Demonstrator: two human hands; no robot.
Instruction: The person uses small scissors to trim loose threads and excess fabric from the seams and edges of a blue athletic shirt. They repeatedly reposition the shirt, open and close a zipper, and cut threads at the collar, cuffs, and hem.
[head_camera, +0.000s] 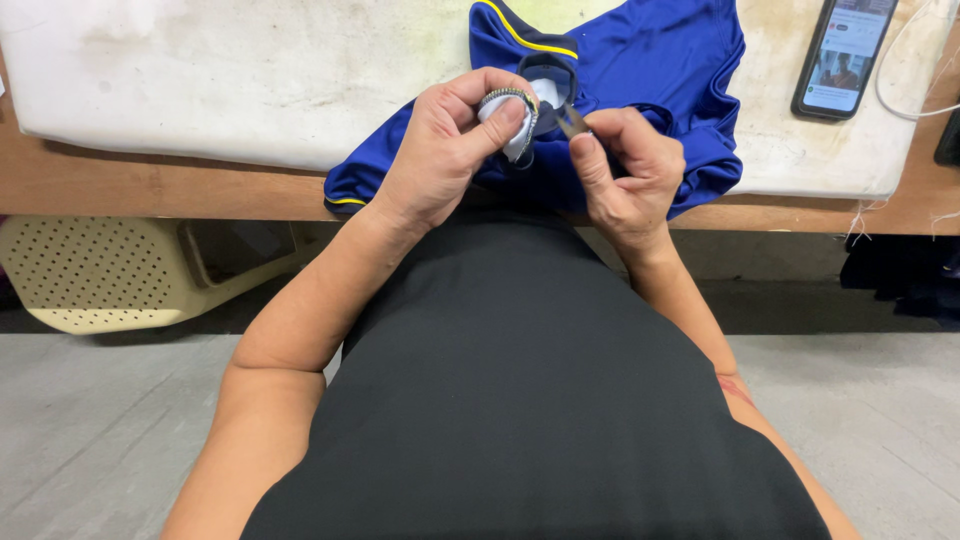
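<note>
At about nine o'clock from the hands, under the table (150, 185), a cream perforated plastic basket (90, 275) lies on its side on the grey floor. Above it a stained white pad (230, 75) covers the tabletop.

The left hand (440, 150) is closed, thumb and fingers pinching a small round white patch (512, 122) with a dark stitched edge, held up just over the blue garment (640, 70), which lies bunched on the pad at twelve o'clock with its yellow-piped edge hanging over the table's front.

The right hand (625, 170) is closed around a small metal tool (568, 118) (likely thread snips, though the tip is too small to tell), its point touching the patch's rim. Judging from this, work on the patch's edge is under way; the patch looks separate from the garment, though whether anything joins them cannot be made out.

At two o'clock a phone (843, 55) with a lit screen rests on the pad, a white cable (900, 75) just beside it.
</note>
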